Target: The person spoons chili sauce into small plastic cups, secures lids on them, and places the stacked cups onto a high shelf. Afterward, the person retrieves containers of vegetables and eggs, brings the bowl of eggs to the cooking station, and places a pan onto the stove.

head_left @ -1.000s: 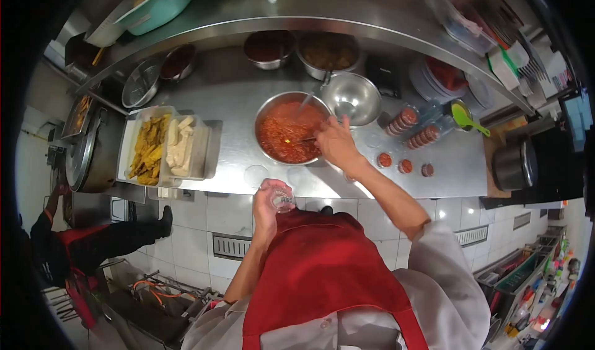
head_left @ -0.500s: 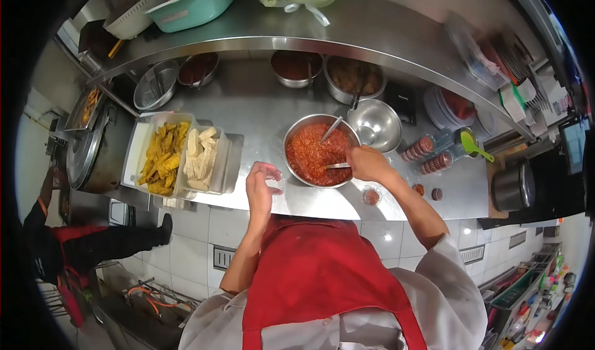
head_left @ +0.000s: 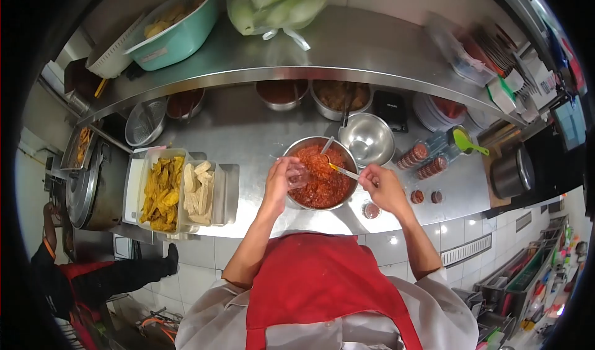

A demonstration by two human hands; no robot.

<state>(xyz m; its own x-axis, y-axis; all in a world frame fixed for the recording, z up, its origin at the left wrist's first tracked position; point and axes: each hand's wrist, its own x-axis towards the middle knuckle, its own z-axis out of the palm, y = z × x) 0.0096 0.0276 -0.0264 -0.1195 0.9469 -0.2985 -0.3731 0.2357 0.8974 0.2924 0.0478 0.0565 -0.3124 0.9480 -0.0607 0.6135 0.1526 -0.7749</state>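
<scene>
A steel bowl [head_left: 322, 208] of chunky red sauce [head_left: 319, 186] stands on the steel counter in front of me. My left hand [head_left: 281, 179] is closed around a small clear plastic cup [head_left: 298, 176], held over the bowl's left side. From the right, my right hand [head_left: 381, 184] grips the handle of a spoon [head_left: 344, 171], whose head is over the sauce near the cup. A second metal utensil [head_left: 328, 144] leans in the bowl at the back. A small filled cup [head_left: 371, 210] sits on the counter below my right hand.
An empty steel bowl [head_left: 367, 140] stands behind the sauce bowl. To the right lie stacked filled cups [head_left: 432, 168] and a green spoon [head_left: 469, 143]. At left are tubs of yellow pieces [head_left: 162, 192] and pale sticks [head_left: 198, 192]. A steel shelf [head_left: 297, 73] overhangs the back. Another person [head_left: 105, 272] stands far left.
My left hand has brought the cup from the counter's front up over the sauce bowl. My right hand has raised the spoon out of the sauce, its head now near the cup.
</scene>
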